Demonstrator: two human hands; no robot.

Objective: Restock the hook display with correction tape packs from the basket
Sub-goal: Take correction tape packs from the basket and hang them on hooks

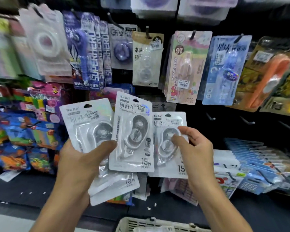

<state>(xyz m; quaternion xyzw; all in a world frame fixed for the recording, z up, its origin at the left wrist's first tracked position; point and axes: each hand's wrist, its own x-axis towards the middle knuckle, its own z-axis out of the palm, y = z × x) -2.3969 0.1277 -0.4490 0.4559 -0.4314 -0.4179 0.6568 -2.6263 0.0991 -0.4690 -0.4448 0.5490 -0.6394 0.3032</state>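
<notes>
My left hand [84, 158] grips a fanned stack of white correction tape packs [131, 131], thumb across their fronts. Beside them, my right hand [194, 148] pinches the rightmost white pack [169, 124] by its blister, thumb on the front. The packs are held up in front of the dark hook display. Bare hooks [211, 118] stick out of the black panel just right of the packs. The white basket [137, 223] shows at the bottom edge, below my hands.
Other carded tape packs hang on hooks above: purple SUPERHERO cards [90, 52], a brown-topped card [146, 59], a pink My Melody card [186, 67], a blue card [224, 69]. Colourful items crowd the left shelf. Blue packs [258, 158] lie stacked at the right.
</notes>
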